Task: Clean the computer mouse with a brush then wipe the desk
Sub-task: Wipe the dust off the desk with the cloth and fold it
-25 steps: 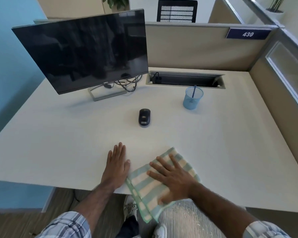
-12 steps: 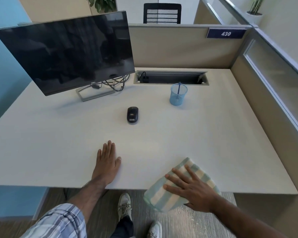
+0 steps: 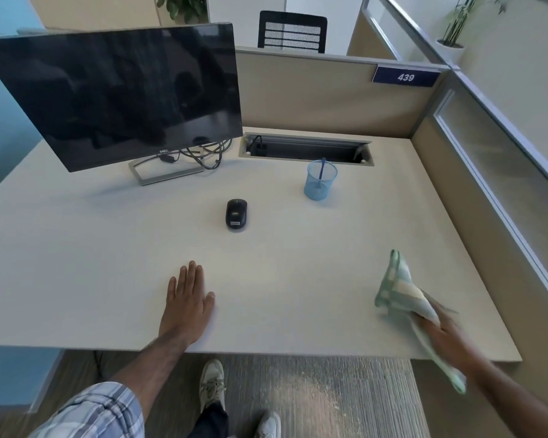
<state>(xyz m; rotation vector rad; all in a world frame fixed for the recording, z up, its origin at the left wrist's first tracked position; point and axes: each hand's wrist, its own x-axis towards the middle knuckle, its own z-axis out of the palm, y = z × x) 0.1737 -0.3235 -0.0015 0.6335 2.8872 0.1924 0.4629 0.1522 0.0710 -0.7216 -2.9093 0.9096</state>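
Left hand (image 3: 189, 298) flat on desk (image 3: 76, 248), fingers straight and together, likely bracing body near front edge. Right hand (image 3: 446, 336) clutches bunched striped cloth (image 3: 399, 289) at desk's right front corner, blurred; cloth's far end lifts off surface, near end trails past edge: probably mid-wipe stroke. Computer mouse (image 3: 236, 214) sits mid-desk, well apart from both hands. Brush (image 3: 322, 168) stands upright in blue mesh cup (image 3: 320, 184), suggesting brushing finished. Dark monitor (image 3: 114, 93) behind.

you see a matt pale desk (image 3: 298, 279), a soft striped woven cloth (image 3: 399, 292), a matt black plastic mouse (image 3: 236, 214), a blue mesh cup (image 3: 320, 181) and a glossy dark monitor (image 3: 117, 96).
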